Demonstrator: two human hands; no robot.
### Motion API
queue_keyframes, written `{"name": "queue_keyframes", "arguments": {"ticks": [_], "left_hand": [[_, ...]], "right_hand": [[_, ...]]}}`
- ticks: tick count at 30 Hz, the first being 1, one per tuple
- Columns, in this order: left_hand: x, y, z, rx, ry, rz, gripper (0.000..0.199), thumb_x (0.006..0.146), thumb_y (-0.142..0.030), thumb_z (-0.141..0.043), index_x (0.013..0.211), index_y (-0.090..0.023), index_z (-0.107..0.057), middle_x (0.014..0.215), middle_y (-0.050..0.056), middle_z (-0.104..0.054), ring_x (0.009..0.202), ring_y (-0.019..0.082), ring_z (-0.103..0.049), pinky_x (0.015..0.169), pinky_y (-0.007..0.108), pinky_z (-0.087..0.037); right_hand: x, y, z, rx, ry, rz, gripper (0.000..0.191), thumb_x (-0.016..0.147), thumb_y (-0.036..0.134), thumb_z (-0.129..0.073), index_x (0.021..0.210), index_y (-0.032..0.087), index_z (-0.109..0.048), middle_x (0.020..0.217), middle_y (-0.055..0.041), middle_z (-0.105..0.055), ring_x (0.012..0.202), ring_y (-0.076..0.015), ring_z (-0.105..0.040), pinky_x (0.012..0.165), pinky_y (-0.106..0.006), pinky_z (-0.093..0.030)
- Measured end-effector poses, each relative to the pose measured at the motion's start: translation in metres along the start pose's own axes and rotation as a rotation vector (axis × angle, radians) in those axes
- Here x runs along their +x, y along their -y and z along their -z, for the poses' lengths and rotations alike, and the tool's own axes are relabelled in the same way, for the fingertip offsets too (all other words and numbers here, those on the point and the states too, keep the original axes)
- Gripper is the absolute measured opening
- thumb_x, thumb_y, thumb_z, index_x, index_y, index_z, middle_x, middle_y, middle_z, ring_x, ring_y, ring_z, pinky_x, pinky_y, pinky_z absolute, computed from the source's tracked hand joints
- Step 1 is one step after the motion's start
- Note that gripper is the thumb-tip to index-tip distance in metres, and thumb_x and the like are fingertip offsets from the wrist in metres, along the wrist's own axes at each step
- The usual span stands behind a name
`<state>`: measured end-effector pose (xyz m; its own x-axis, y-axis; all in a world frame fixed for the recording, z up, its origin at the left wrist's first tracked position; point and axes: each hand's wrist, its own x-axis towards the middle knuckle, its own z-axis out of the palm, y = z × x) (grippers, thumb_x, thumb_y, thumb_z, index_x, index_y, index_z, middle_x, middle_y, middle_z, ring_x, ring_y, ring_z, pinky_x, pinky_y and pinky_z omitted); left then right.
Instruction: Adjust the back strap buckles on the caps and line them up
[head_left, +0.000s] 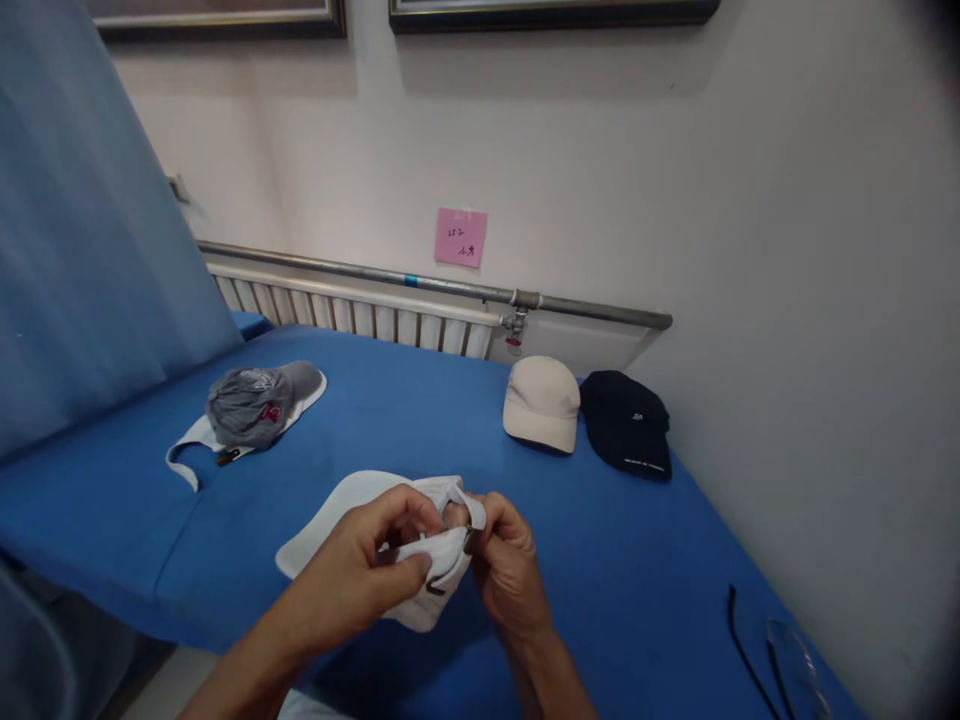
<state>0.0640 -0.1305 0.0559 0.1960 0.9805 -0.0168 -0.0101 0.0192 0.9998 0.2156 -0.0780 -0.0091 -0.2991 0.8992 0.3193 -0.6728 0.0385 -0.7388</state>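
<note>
Both hands hold a white baseball cap [345, 510] just above the blue bed, its brim pointing left and its back strap towards the right. My left hand [375, 560] pinches the cap's rear edge, thumb outside and fingers partly inside the opening. At the strap and its dark metal buckle, my right hand [510, 560] is closed; its fingertips are partly hidden behind the strap. A second dark metal piece shows on the cap's edge below my left thumb.
A grey cap [251, 405] lies on a white strapped piece at left. Further back are a beige cap [544, 400] and a dark navy cap [626, 420]. Eyeglasses [780, 650] lie at lower right. A radiator [352, 310] and pipe run along the wall; a blue curtain [97, 220] hangs left.
</note>
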Motion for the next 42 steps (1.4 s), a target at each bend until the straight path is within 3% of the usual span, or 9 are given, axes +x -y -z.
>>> {"name": "queue_keyframes", "arguments": {"ticks": [5,8,10,14,18,22,31,36,42], "left_hand": [[0.004,0.015,-0.006,-0.269,0.113,0.234,0.026,0.074,-0.037,-0.070,0.078,-0.015,-0.058,0.061,-0.004,-0.053,0.051,0.007,-0.040,0.050,0.020,-0.029],[0.006,0.022,-0.007,-0.340,0.107,0.243,0.028,0.069,-0.038,-0.072,0.073,-0.014,-0.058,0.059,-0.004,-0.051,0.050,0.007,-0.037,0.050,0.020,-0.028],[0.004,0.022,-0.010,-0.229,0.041,0.166,0.026,0.071,-0.038,-0.069,0.070,-0.015,-0.057,0.059,-0.004,-0.051,0.051,0.008,-0.038,0.051,0.021,-0.029],[-0.001,0.024,-0.021,0.372,-0.165,-0.151,0.017,0.083,-0.025,-0.054,0.069,-0.016,-0.057,0.067,-0.001,-0.057,0.063,0.013,-0.049,0.061,0.024,-0.035],[-0.004,0.035,-0.030,0.711,-0.199,-0.423,0.019,0.087,-0.017,-0.047,0.070,-0.017,-0.054,0.065,-0.001,-0.056,0.061,0.013,-0.050,0.060,0.025,-0.034],[-0.008,0.043,-0.033,0.762,-0.173,-0.546,0.019,0.090,-0.015,-0.047,0.073,-0.018,-0.055,0.064,-0.001,-0.054,0.059,0.012,-0.050,0.057,0.024,-0.035],[-0.017,0.044,-0.033,0.686,-0.141,-0.527,0.016,0.093,-0.018,-0.050,0.081,-0.019,-0.059,0.068,-0.001,-0.059,0.061,0.012,-0.055,0.058,0.021,-0.040],[-0.019,0.054,-0.032,0.732,-0.129,-0.688,0.011,0.093,-0.013,-0.049,0.094,-0.018,-0.059,0.067,-0.001,-0.056,0.060,0.013,-0.052,0.057,0.023,-0.038],[-0.023,0.068,-0.031,0.851,-0.132,-0.887,0.022,0.091,-0.004,-0.052,0.110,-0.013,-0.057,0.075,0.005,-0.062,0.067,0.016,-0.051,0.063,0.028,-0.041]], "right_hand": [[-0.001,-0.001,0.001,-0.066,-0.035,0.038,0.022,0.071,0.006,-0.063,0.059,0.020,-0.053,0.064,0.0042,-0.058,0.062,-0.0124,-0.047,0.062,-0.024,-0.038],[-0.002,-0.003,0.009,-0.174,-0.060,0.079,0.019,0.071,0.004,-0.061,0.062,0.021,-0.057,0.069,0.0037,-0.061,0.066,-0.0129,-0.051,0.064,-0.024,-0.040],[-0.005,-0.002,0.014,-0.259,-0.085,0.077,0.016,0.071,0.006,-0.060,0.066,0.021,-0.061,0.072,0.0026,-0.063,0.068,-0.0132,-0.053,0.065,-0.025,-0.041],[-0.018,0.008,0.020,-0.292,-0.213,0.064,0.008,0.075,0.021,-0.062,0.082,0.022,-0.066,0.077,0.0008,-0.065,0.071,-0.0149,-0.057,0.066,-0.026,-0.044],[-0.034,0.022,0.014,-0.428,-0.274,-0.001,0.031,0.075,0.026,-0.069,0.104,0.026,-0.062,0.086,0.0000,-0.068,0.078,-0.0171,-0.062,0.068,-0.028,-0.048],[-0.044,0.025,0.006,-0.602,-0.270,0.067,0.023,0.075,0.018,-0.068,0.096,0.025,-0.061,0.083,0.0012,-0.066,0.079,-0.0159,-0.062,0.070,-0.027,-0.049],[-0.053,0.019,0.002,-0.589,-0.322,0.116,0.016,0.079,0.015,-0.061,0.091,0.025,-0.059,0.080,0.0014,-0.068,0.070,-0.0140,-0.062,0.060,-0.024,-0.048],[-0.061,0.017,0.002,-0.643,-0.351,0.155,0.014,0.083,0.015,-0.058,0.093,0.024,-0.060,0.083,0.0002,-0.069,0.074,-0.0149,-0.063,0.065,-0.026,-0.049],[-0.067,0.015,-0.001,-0.622,-0.420,0.150,0.011,0.081,0.016,-0.061,0.089,0.023,-0.060,0.082,-0.0003,-0.070,0.075,-0.0153,-0.065,0.068,-0.027,-0.050]]}}
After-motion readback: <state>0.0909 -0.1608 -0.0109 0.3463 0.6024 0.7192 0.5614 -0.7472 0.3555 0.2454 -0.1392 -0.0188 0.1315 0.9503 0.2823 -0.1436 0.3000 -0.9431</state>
